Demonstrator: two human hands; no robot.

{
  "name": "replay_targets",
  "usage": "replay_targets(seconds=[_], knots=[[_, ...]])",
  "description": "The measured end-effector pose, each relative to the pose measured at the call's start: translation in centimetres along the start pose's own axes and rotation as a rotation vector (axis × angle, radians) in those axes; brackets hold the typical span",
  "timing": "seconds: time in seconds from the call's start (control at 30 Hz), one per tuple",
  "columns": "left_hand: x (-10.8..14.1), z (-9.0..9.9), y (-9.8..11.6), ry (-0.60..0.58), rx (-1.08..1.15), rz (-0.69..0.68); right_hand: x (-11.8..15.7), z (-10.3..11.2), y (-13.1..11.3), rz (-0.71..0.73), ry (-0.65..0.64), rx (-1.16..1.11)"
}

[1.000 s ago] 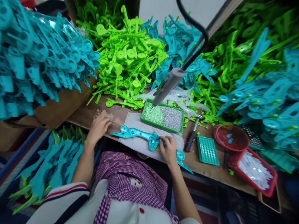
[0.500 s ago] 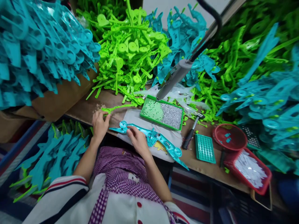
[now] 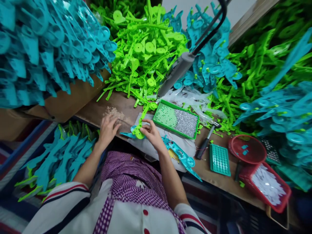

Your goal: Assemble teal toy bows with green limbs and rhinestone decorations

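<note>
Pinched between the thumb and fingers of my right hand is a lime-green plastic part, a long strip with a round end. It is held over a translucent blue plastic shell, which lies along the table's front edge, partly on a white cloth. My right hand and the green part cover the shell's middle. Left of the shell's pointed tip, my left hand hovers at the table edge, fingers loosely bent and apart, with nothing visible in them.
A green tray of small metal pieces sits behind the cloth, beneath a hanging grey powered screwdriver. To the right are a hammer, a teal tray, a red bowl and a red basket. Green parts are heaped behind.
The green part has passed from my left hand to my right and swung over the blue shell. My left hand has let go. The view has shifted slightly.
</note>
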State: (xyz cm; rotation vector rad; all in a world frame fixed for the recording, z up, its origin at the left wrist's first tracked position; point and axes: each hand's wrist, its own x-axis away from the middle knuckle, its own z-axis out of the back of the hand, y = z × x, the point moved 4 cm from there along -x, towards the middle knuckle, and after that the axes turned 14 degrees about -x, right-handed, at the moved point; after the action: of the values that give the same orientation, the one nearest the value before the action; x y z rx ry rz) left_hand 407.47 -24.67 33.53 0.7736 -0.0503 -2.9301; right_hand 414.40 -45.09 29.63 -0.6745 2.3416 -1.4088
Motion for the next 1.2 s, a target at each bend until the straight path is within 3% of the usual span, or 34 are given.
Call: replay_targets(seconds=[0.1, 0.17, 0.3, 0.53, 0.6, 0.7, 0.77, 0.87, 0.93, 1.0, 1.1, 1.2], knots=[[-0.6, -3.2, -2.2, -0.159, -0.006, 0.068, 0.3, 0.7, -1.0, -0.054, -0.046, 0.031], [-0.9, -4.2, -2.5, -0.189, 0.033, 0.093, -0.4, 1.0, -1.1, -0.06, -0.053, 0.063], [-1.9, -4.0, -2.4, -0.235, 0.101, 0.061, -1.8, 1.9, -0.7, -0.077, -0.041, 0.144], [-5.0, -4.9, -2.0, -0.519, 0.014, -0.162, -1.4, 1.1, -2.4, -0.111, -0.151, 0.137], [-5.7, -4.4, -1.4, -0.565, -0.039, -0.247, -2.0, 0.7, -2.9, -0.123, -0.204, 0.144], [-5.7, -0.8, -0.3, -0.539, 0.016, -0.26, -1.9, 0.8, -3.4, -0.12, -0.22, 0.186], [-4.3, 2.6, 0.4, -0.546, 0.183, -0.203, -0.8, 1.1, -3.8, -0.12, -0.243, 0.223], [0.3, 5.4, 2.6, -0.744, 0.504, -0.25, 1.3, 0.6, -4.6, -0.174, -0.443, 0.264], [4.4, 4.7, 4.4, -0.969, 0.627, -0.308, 1.3, -0.3, -5.1, -0.166, -0.586, 0.32], [8.4, 2.9, 5.6, -1.108, 0.58, -0.42, -0.4, -1.2, -5.4, -0.084, -0.626, 0.425], [11.7, 0.4, 5.3, -0.999, 0.342, -0.381, -4.1, -1.9, -4.5, 0.05, -0.541, 0.681], [11.4, 0.6, 3.9, -0.683, 0.282, -0.254, -6.1, -1.8, -2.3, 0.038, -0.531, 0.892]])
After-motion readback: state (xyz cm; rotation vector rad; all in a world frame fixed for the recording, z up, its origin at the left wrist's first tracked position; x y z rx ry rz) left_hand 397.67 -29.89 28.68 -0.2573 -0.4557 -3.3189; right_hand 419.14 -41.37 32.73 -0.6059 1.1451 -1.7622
